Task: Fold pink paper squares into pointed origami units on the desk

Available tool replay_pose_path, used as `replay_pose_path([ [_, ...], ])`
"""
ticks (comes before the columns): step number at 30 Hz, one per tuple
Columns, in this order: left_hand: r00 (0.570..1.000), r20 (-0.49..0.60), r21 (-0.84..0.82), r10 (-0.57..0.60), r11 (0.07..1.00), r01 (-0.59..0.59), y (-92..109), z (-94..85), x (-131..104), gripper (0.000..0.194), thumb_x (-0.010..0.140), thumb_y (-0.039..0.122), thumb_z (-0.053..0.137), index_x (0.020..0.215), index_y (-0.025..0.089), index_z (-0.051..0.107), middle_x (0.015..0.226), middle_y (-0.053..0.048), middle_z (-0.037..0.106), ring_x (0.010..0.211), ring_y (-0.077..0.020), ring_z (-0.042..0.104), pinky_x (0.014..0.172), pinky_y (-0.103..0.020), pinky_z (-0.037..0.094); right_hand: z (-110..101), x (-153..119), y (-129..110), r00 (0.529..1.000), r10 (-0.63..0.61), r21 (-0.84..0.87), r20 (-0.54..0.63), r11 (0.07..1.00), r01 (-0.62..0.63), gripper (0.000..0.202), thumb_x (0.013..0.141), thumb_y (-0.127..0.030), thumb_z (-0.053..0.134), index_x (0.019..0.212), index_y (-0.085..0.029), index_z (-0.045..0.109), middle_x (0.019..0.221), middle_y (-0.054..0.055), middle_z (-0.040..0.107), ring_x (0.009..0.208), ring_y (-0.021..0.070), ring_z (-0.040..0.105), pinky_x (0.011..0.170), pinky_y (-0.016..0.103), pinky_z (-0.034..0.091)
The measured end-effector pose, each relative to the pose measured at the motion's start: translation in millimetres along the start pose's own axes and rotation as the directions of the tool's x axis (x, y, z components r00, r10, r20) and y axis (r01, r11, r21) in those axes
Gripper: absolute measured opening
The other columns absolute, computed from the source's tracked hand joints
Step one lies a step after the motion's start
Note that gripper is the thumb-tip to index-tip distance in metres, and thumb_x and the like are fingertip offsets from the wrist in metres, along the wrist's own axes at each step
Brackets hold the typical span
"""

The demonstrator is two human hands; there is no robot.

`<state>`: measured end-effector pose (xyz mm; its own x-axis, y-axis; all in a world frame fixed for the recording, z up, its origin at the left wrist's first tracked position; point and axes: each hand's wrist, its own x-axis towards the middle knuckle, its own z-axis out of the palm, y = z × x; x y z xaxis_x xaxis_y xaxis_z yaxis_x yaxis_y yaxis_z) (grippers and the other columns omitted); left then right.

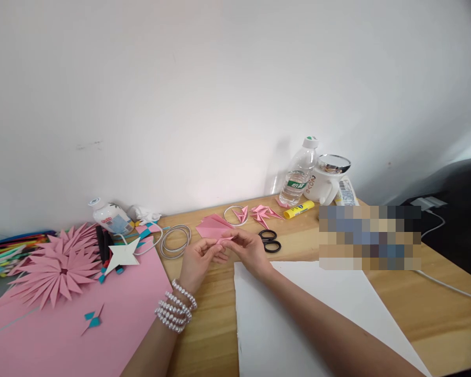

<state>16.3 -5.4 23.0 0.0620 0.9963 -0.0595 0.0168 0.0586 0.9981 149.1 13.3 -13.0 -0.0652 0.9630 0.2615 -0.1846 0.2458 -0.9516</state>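
Folded pink paper (226, 239) sits near the centre of the frame, pinched between the fingertips of the left hand (204, 254) and right hand (249, 250). Thumbs and forefingers are closed on it from both sides; the left hand's other fingers curl loosely beneath.

Just beyond, one pink paper fan (213, 225) lies on the wooden table (204, 319). To its right are one ring (225, 216), one small folded point piece (240, 214) overlapping it, one spiky pink paper cluster (264, 213) and one yellow glue stick (299, 209). One water bottle (296, 178) and one white mug (322, 183) stand at upper right. Two pink paper rosettes (58, 271) overlap at left, near one white four-pointed star (123, 255).

Fingers cover much of the folded paper, so its shape is hard to make out. The black-handled scissors (272, 246) show only their handles. Pixelation hides a patch at right, and the frame cuts off the colourful sticks (3, 262) at far left.
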Motion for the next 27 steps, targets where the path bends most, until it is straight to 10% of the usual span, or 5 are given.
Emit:
replay_pose_path([
  [13, 0.997, 0.08, 0.021, -0.014, 1.0, 0.013, -0.7, -4.2, 0.4, 0.022, 0.064, 0.033, 0.064, 0.068, 0.014, 0.054, 0.057, -0.003, 0.065, 0.053, -0.0184, 0.064, 0.054, -0.032, 0.055, -0.7, -1.1, -0.3, 0.992, -0.008, -0.01, 0.123, 1.0, 0.01, 0.016, 0.068, -0.032, 0.064, 0.073, -0.017, 0.063, 0.067, 0.002, 0.062, 0.06, 0.0136, 0.057, 0.062, 0.027, 0.048],
  [27, 0.994, 0.102, 0.016, -0.041, 0.999, 0.039, -0.9, -1.8, 0.1, 0.024, 0.069, 0.034, 0.061, 0.077, 0.013, 0.054, 0.068, -0.004, 0.067, 0.053, -0.0164, 0.064, 0.054, -0.031, 0.054, -1.5, -0.9, -8.1, 0.996, 0.087, 0.101, -0.002, 0.991, -0.086, 0.027, 0.06, -0.028, 0.07, 0.081, -0.015, 0.06, 0.069, 0.003, 0.064, 0.06, 0.0143, 0.06, 0.064, 0.029, 0.049],
])
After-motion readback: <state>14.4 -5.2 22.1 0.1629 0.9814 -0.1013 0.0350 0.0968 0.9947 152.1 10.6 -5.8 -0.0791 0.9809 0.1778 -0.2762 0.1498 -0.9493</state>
